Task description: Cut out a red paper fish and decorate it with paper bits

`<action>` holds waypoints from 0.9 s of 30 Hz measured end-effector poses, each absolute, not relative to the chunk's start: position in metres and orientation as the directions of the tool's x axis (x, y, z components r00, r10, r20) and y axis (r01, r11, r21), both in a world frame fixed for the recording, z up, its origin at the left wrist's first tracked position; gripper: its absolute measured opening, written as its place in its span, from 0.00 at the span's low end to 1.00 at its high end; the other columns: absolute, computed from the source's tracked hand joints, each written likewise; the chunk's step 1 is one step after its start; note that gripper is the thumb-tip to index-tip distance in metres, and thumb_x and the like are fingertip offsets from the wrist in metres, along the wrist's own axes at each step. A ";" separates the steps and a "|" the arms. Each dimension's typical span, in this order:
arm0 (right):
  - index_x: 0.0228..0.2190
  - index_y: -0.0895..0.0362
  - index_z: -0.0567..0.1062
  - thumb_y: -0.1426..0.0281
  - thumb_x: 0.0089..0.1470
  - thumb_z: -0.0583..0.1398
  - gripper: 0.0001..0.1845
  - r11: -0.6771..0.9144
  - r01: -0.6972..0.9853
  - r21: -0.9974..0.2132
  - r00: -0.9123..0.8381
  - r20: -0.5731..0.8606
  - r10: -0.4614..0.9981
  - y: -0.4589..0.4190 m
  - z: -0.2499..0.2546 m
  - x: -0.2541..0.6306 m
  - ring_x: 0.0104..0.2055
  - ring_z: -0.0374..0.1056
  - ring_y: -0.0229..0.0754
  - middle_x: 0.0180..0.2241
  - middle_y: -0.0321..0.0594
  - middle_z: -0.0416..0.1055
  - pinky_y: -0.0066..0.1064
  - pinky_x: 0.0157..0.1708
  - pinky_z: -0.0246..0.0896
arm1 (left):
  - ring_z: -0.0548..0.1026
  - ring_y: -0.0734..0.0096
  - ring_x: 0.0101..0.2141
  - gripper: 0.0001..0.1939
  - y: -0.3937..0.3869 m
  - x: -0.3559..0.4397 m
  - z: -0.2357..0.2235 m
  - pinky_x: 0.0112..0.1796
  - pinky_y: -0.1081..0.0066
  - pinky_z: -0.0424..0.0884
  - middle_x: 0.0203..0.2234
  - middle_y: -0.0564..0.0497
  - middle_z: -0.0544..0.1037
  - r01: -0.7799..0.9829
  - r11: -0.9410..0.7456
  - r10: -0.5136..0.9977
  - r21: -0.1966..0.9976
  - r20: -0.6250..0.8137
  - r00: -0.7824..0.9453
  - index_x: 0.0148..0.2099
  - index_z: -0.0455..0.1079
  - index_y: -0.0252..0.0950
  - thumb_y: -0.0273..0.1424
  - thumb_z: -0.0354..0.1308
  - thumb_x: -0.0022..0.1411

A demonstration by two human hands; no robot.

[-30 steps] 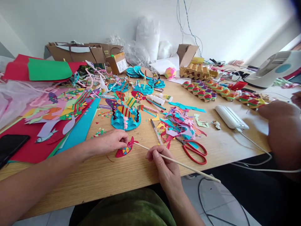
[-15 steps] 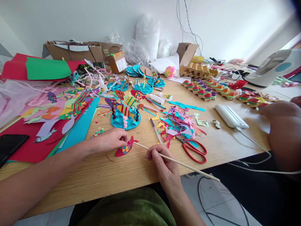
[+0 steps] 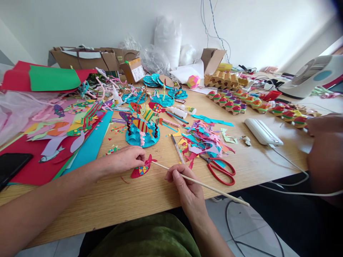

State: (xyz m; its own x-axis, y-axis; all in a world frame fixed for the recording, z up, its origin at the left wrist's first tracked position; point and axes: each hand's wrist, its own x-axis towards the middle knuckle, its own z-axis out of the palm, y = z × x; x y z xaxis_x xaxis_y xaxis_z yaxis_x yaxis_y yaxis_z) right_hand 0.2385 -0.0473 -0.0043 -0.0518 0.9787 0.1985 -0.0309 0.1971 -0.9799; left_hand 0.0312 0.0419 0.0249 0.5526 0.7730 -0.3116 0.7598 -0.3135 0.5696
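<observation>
My right hand (image 3: 187,185) is closed around a thin wooden stick (image 3: 214,187), thumb on top. The stick slants across the table's front edge, and its far tip is beside the tail of a red paper fish (image 3: 140,172). Bright triangles and small pieces decorate the fish, which lies flat on the table. My left hand (image 3: 134,157) is closed with curled fingers at the fish's upper edge. Its fingertips hide what they pinch, if anything. Just beyond stands a blue scalloped base (image 3: 131,140) bearing striped and spotted paper fish (image 3: 146,126).
Red-handled scissors (image 3: 222,172) and a pen (image 3: 177,148) lie near a heap of paper scraps (image 3: 206,141). Coloured sheets (image 3: 91,142) and a phone (image 3: 14,166) are at left. A white power bank (image 3: 262,132) trails a cable. Another person's arm (image 3: 325,153) is at right.
My hands and the fish stay almost still; the stick's near end has shifted very slightly. At the right, the other person's arm has moved a little to the right.
</observation>
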 end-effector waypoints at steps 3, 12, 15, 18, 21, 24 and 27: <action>0.28 0.56 0.72 0.65 0.60 0.55 0.11 0.194 -0.023 -0.981 -0.055 0.195 0.979 -0.047 -0.004 0.238 0.29 0.64 0.38 0.26 0.36 0.69 0.27 0.29 0.58 | 0.67 0.70 0.27 0.07 0.041 0.033 0.027 0.27 0.73 0.57 0.22 0.54 0.69 0.767 -0.321 0.774 0.555 -0.312 0.550 0.25 0.63 0.37 0.33 0.49 0.52; 0.28 0.56 0.72 0.65 0.60 0.55 0.11 0.194 -0.036 -0.980 -0.059 0.196 0.979 -0.048 -0.003 0.238 0.29 0.64 0.38 0.25 0.36 0.69 0.27 0.29 0.58 | 0.68 0.68 0.28 0.07 0.038 0.036 0.032 0.28 0.72 0.58 0.24 0.53 0.71 0.788 -0.332 0.782 0.519 -0.316 0.537 0.25 0.64 0.37 0.31 0.49 0.53; 0.28 0.56 0.72 0.64 0.60 0.55 0.11 0.194 -0.037 -0.980 -0.063 0.196 0.978 -0.049 -0.003 0.238 0.29 0.64 0.38 0.25 0.36 0.69 0.27 0.29 0.59 | 0.69 0.68 0.29 0.06 0.038 0.037 0.032 0.29 0.72 0.59 0.24 0.53 0.71 0.793 -0.330 0.787 0.512 -0.314 0.530 0.26 0.65 0.37 0.31 0.49 0.53; 0.28 0.56 0.72 0.64 0.60 0.55 0.12 0.198 -0.025 -0.980 -0.062 0.199 0.978 -0.048 -0.002 0.238 0.29 0.64 0.38 0.25 0.36 0.69 0.27 0.29 0.59 | 0.69 0.69 0.29 0.06 0.037 0.037 0.032 0.29 0.73 0.59 0.25 0.53 0.71 0.796 -0.326 0.792 0.509 -0.313 0.524 0.26 0.65 0.36 0.30 0.50 0.53; 0.28 0.56 0.72 0.63 0.59 0.56 0.12 0.186 -0.023 -0.982 -0.061 0.188 0.980 -0.048 -0.002 0.238 0.29 0.65 0.39 0.25 0.37 0.70 0.28 0.29 0.59 | 0.69 0.69 0.29 0.05 0.037 0.037 0.032 0.29 0.73 0.59 0.24 0.53 0.71 0.793 -0.322 0.794 0.517 -0.309 0.524 0.26 0.64 0.37 0.29 0.50 0.53; 0.28 0.56 0.72 0.64 0.59 0.55 0.12 0.184 -0.016 -0.983 -0.071 0.185 0.980 -0.047 -0.003 0.239 0.29 0.65 0.39 0.26 0.37 0.70 0.28 0.29 0.59 | 0.69 0.69 0.28 0.05 0.036 0.037 0.032 0.28 0.73 0.59 0.24 0.54 0.71 0.785 -0.314 0.796 0.534 -0.303 0.524 0.26 0.63 0.37 0.29 0.50 0.52; 0.28 0.56 0.72 0.64 0.60 0.55 0.12 0.191 0.006 -0.981 -0.087 0.190 0.978 -0.047 -0.002 0.239 0.29 0.64 0.39 0.26 0.37 0.70 0.28 0.30 0.58 | 0.69 0.71 0.26 0.04 0.036 0.037 0.030 0.27 0.74 0.59 0.23 0.55 0.71 0.778 -0.302 0.800 0.551 -0.297 0.521 0.28 0.64 0.37 0.30 0.50 0.53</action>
State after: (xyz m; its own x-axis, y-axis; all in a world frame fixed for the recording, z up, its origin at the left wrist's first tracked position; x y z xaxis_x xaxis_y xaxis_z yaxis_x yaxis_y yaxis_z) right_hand 0.2386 -0.0471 -0.0022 -0.0865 0.9779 0.1902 0.0057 0.1914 -0.9815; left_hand 0.0366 0.0356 0.0301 0.5213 0.7999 -0.2972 0.7780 -0.3024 0.5507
